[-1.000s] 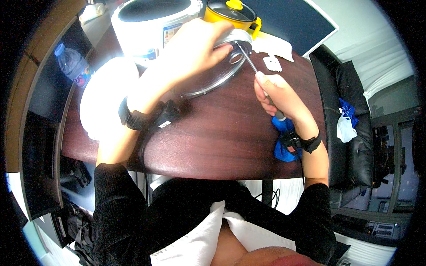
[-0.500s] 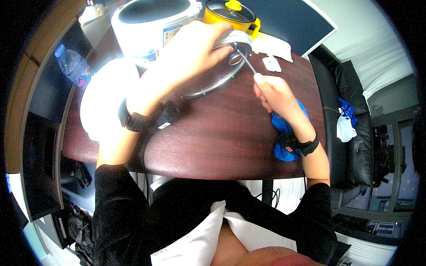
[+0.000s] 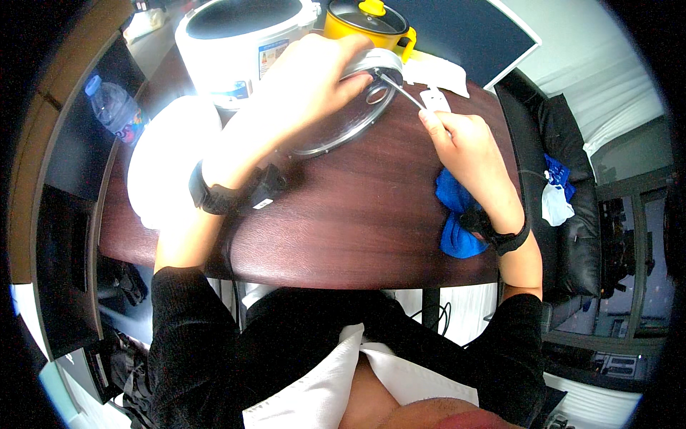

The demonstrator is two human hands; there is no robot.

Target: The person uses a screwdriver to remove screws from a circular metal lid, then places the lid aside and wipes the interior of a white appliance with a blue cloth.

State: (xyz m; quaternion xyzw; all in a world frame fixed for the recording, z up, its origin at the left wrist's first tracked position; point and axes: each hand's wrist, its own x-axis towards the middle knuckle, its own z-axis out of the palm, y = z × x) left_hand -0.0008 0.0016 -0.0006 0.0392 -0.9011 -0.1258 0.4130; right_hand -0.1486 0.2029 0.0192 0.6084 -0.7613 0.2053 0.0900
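Observation:
My left hand [image 3: 318,71] is closed on the upper part of a round, shiny lid [image 3: 332,146] with a pale rim, tilted on edge above the table. Its fingers hide part of the lid. My right hand [image 3: 461,139] pinches the near end of a thin metal rod-like tool [image 3: 407,94]; the handle is hidden in the fingers. The tool's far tip meets the lid by a small round opening, close to my left fingertips. A blue cloth [image 3: 454,214] lies beneath my right wrist.
Behind my left hand stands a white rice-cooker body [image 3: 214,68], with a yellow pot [image 3: 368,25] beside it. A bright white rounded object [image 3: 168,164] sits left on the brown table [image 3: 350,229]. A bottle [image 3: 114,107] is farther left; white papers [image 3: 443,75] lie back right.
My right hand has shifted right and slightly down, so the tool slants at a flatter angle. Its tip stays at the lid. My left hand and the lid have barely moved.

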